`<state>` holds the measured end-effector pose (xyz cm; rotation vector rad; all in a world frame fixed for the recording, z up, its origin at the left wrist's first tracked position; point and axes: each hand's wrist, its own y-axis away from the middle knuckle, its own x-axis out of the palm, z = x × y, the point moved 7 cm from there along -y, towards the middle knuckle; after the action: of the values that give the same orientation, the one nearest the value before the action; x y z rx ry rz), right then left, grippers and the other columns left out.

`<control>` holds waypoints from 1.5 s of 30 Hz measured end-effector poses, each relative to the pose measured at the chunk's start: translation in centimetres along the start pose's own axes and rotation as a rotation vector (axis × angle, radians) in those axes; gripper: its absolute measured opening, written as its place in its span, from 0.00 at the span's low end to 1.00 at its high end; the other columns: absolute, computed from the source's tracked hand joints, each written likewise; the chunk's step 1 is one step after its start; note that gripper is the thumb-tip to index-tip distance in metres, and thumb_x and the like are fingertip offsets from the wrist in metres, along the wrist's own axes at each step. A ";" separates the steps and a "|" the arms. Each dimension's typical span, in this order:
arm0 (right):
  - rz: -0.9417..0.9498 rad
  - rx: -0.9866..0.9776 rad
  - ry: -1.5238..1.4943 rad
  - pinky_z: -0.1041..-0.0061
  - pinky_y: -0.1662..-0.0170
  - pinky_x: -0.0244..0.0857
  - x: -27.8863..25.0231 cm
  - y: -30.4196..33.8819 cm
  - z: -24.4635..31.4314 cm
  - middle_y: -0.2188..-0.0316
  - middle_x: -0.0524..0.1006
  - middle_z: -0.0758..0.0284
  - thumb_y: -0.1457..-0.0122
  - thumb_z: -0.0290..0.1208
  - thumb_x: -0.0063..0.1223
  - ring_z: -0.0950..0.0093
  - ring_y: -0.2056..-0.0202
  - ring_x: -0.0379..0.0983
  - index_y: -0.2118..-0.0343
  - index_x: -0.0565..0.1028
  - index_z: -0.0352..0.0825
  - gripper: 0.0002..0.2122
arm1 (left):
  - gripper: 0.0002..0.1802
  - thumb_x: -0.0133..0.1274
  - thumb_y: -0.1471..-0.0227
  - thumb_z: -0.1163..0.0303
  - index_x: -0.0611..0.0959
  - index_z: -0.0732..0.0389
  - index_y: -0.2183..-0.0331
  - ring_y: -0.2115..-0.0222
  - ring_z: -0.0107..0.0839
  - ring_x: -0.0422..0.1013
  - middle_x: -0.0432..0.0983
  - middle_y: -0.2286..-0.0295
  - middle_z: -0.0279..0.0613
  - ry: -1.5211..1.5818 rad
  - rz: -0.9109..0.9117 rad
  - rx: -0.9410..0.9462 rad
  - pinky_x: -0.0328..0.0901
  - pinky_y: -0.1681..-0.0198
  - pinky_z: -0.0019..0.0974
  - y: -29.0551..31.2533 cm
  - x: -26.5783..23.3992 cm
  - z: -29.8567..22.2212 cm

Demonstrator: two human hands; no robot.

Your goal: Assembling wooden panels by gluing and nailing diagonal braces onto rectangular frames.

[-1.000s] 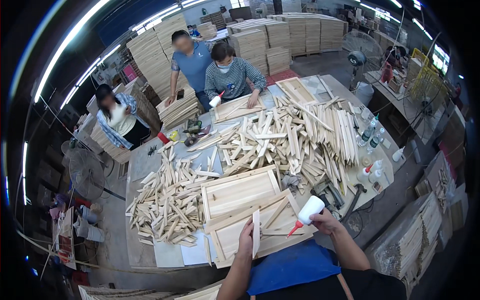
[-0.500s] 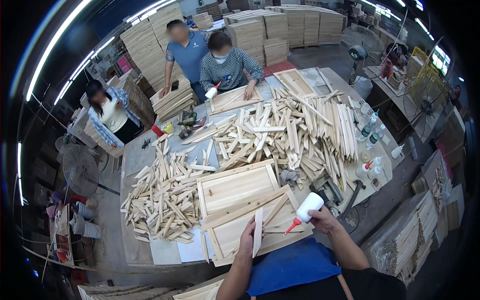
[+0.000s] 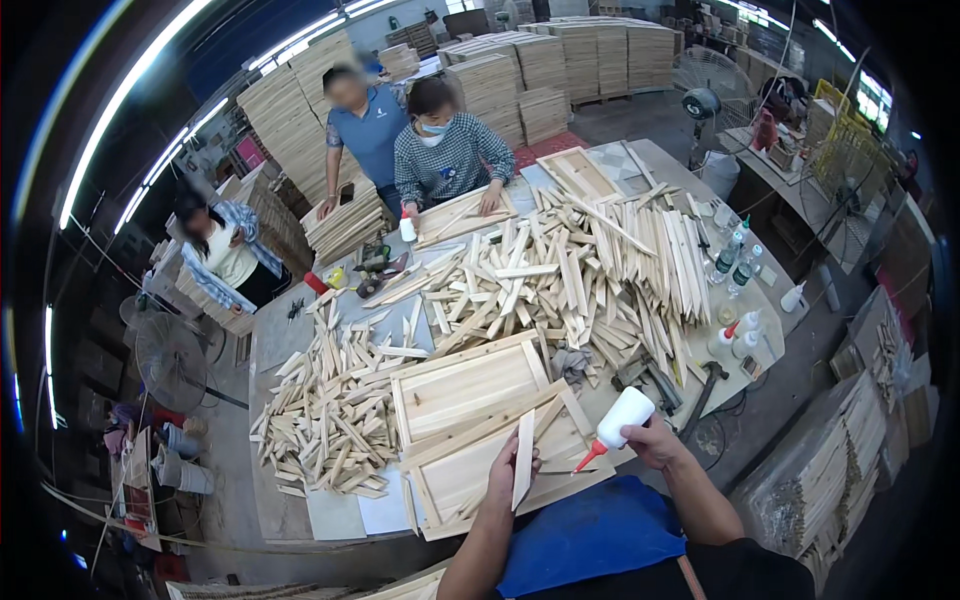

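My left hand [image 3: 503, 468] is closed around a short flat wooden strip [image 3: 523, 462], which points upward over the near wooden frame panel [image 3: 452, 482]. In my right hand [image 3: 654, 442] is a white glue bottle [image 3: 626, 412], tilted so its red nozzle points down and left toward the strip. A small gap separates the nozzle tip from the strip. Behind the near panel lies a second framed wooden panel [image 3: 470, 388]. A loose wooden bar rests across the near panel, partly hidden by my left hand and the strip.
Heaps of wooden strips [image 3: 330, 410] cover the table's left and middle. Bottles [image 3: 745, 270], a hammer [image 3: 712, 385] and a grey cloth [image 3: 572, 366] lie at the right. Across the table, a co-worker in a checked shirt [image 3: 455, 155] handles another panel [image 3: 465, 218]; two other people stand nearby.
My hands keep the strip and glue bottle in nearly the same pose. Across the table, the co-worker's white bottle has gone from tilted to upright and lower. The whole view shifted slightly.
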<state>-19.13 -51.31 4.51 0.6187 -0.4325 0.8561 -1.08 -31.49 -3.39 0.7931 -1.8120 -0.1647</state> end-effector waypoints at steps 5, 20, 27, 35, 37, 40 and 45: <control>0.053 -0.047 0.031 0.67 0.52 0.74 -1.0 0.9 2.2 0.55 0.78 0.63 0.48 0.28 0.71 0.68 0.52 0.78 0.44 0.69 0.33 0.29 | 0.18 0.47 0.32 0.60 0.75 0.58 0.46 0.69 0.33 0.72 0.76 0.63 0.43 0.060 0.048 -0.008 0.70 0.68 0.35 -0.9 2.7 2.4; 0.071 -0.195 0.156 0.72 0.57 0.74 -4.2 2.9 8.3 0.54 0.80 0.64 0.46 0.22 0.68 0.72 0.53 0.78 0.45 0.70 0.33 0.26 | 0.20 0.47 0.31 0.57 0.76 0.66 0.54 0.70 0.31 0.70 0.75 0.65 0.45 0.216 0.135 -0.026 0.68 0.69 0.33 -4.5 8.6 8.6; 0.144 -0.359 0.176 0.69 0.46 0.71 -1.3 5.9 12.5 0.50 0.80 0.62 0.46 0.21 0.68 0.71 0.50 0.78 0.44 0.71 0.31 0.26 | 0.19 0.49 0.32 0.57 0.77 0.67 0.56 0.71 0.30 0.69 0.75 0.66 0.44 0.130 0.150 0.010 0.67 0.70 0.32 -5.2 11.5 9.8; 0.116 -0.401 0.163 0.69 0.43 0.70 -1.1 7.9 14.7 0.51 0.80 0.62 0.47 0.20 0.68 0.72 0.50 0.78 0.46 0.73 0.30 0.25 | 0.21 0.48 0.32 0.57 0.78 0.68 0.57 0.71 0.33 0.70 0.75 0.69 0.43 0.208 0.191 -0.036 0.68 0.71 0.33 -5.5 14.6 10.9; 0.096 -0.419 0.218 0.67 0.42 0.70 -1.3 7.1 15.1 0.48 0.78 0.59 0.47 0.21 0.67 0.69 0.48 0.77 0.43 0.70 0.29 0.27 | 0.22 0.48 0.32 0.56 0.78 0.68 0.58 0.73 0.32 0.69 0.74 0.71 0.43 0.149 0.188 -0.027 0.67 0.71 0.31 -5.6 16.0 10.4; 0.069 -0.476 0.302 0.64 0.41 0.70 -0.7 6.7 16.6 0.46 0.76 0.55 0.47 0.22 0.67 0.66 0.46 0.76 0.41 0.67 0.29 0.29 | 0.23 0.46 0.32 0.59 0.76 0.73 0.55 0.70 0.34 0.69 0.74 0.66 0.46 0.274 0.400 -0.053 0.70 0.69 0.34 -6.1 17.4 9.3; 0.111 -0.513 0.344 0.66 0.43 0.71 -0.5 6.1 16.7 0.46 0.76 0.55 0.45 0.24 0.68 0.67 0.47 0.76 0.42 0.68 0.27 0.29 | 0.21 0.49 0.33 0.58 0.78 0.71 0.59 0.74 0.31 0.69 0.75 0.71 0.44 0.242 0.292 -0.030 0.68 0.70 0.31 -7.0 20.1 8.3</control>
<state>-26.16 -59.53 18.63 -0.0283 -0.3550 0.8920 -8.94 -50.83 5.87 0.4957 -1.6685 0.0908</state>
